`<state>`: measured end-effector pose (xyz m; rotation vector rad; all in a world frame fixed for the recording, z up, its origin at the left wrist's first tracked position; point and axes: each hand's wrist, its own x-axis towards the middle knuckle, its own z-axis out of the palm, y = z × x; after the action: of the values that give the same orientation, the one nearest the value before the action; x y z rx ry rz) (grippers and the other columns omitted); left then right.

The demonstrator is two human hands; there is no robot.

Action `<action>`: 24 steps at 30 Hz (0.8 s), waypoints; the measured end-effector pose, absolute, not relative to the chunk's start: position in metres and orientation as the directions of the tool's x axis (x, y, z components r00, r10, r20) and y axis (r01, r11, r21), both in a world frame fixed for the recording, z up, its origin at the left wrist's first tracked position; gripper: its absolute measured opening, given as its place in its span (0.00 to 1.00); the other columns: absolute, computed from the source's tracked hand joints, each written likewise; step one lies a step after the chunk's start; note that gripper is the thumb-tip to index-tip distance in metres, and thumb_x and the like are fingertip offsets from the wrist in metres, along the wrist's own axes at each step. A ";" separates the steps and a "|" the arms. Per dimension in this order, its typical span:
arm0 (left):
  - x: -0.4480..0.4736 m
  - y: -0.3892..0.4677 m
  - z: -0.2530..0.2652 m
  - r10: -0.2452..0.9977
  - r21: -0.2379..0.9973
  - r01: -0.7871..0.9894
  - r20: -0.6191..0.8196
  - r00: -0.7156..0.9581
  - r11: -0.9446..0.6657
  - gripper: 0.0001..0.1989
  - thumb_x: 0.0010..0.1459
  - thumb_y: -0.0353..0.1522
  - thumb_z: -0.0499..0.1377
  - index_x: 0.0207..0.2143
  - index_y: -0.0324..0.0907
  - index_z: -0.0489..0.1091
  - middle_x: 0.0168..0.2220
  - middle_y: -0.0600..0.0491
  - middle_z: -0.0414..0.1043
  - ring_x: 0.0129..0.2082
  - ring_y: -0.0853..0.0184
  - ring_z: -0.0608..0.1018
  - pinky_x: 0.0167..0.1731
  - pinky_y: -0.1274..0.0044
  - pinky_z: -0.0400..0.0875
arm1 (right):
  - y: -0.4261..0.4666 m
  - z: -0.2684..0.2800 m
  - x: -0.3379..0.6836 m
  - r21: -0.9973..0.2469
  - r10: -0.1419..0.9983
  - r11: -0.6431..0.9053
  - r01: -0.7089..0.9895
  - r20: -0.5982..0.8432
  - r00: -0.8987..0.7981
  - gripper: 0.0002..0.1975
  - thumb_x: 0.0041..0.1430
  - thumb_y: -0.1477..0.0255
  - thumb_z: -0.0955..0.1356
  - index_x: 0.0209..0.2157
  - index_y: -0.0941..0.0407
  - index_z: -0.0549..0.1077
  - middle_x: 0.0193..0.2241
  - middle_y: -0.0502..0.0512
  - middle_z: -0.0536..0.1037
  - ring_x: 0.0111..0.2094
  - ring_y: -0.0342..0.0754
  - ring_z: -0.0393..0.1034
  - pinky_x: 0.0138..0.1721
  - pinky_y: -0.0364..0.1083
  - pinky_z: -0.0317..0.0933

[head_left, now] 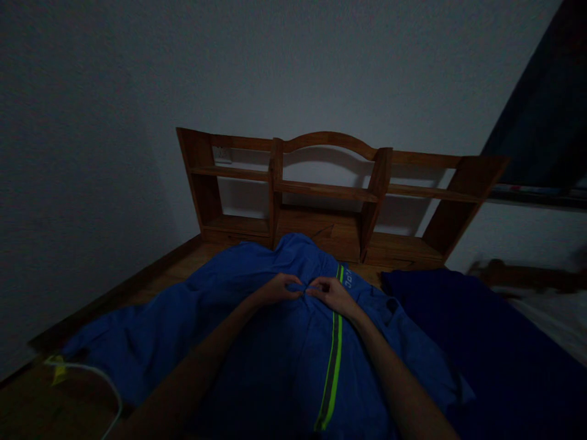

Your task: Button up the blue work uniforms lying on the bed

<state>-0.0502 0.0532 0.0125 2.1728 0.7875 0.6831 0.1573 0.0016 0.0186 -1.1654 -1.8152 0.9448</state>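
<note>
A blue work jacket (275, 354) lies spread out in front of me, with a yellow-green and grey reflective stripe (337, 348) and white lettering on its right side. Both hands meet at the middle of its front, below the collar. My left hand (279, 288) is closed, thumb and fingers pinching the jacket's front edge. Right beside it, my right hand (334, 294) pinches the same edge from the other side. The fingertips nearly touch. Any button or fastener between them is too small and dark to make out.
Behind the jacket a wooden shelf unit (325, 190) stands against the pale wall (293, 73). Dark blue cloth (463, 330) lies at the right. A white cable (103, 373) and a yellow tag (59, 370) are at the lower left. The room is dim.
</note>
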 end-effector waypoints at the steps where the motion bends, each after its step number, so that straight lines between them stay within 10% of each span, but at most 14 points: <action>1: -0.051 0.053 0.014 0.708 0.764 0.337 0.212 0.673 -0.550 0.15 0.49 0.37 0.60 0.38 0.38 0.73 0.34 0.53 0.75 0.35 0.68 0.74 0.37 0.79 0.65 | 0.002 0.018 0.157 -0.872 0.935 0.313 0.376 0.214 -0.281 0.16 0.50 0.60 0.69 0.32 0.59 0.75 0.27 0.51 0.75 0.28 0.43 0.67 0.31 0.41 0.60; 24: -0.050 0.046 0.024 0.741 0.820 0.314 0.185 0.646 -0.478 0.18 0.49 0.43 0.60 0.38 0.39 0.72 0.33 0.55 0.73 0.34 0.67 0.72 0.33 0.79 0.64 | -0.002 0.019 0.155 -0.756 0.899 0.437 0.487 0.362 -0.245 0.16 0.48 0.68 0.70 0.41 0.55 0.71 0.26 0.46 0.70 0.28 0.41 0.63 0.29 0.39 0.56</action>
<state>-0.0504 0.0460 0.0244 2.0689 0.8190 0.6839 0.1545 -0.0025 0.0194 -1.1735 -1.8855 0.6482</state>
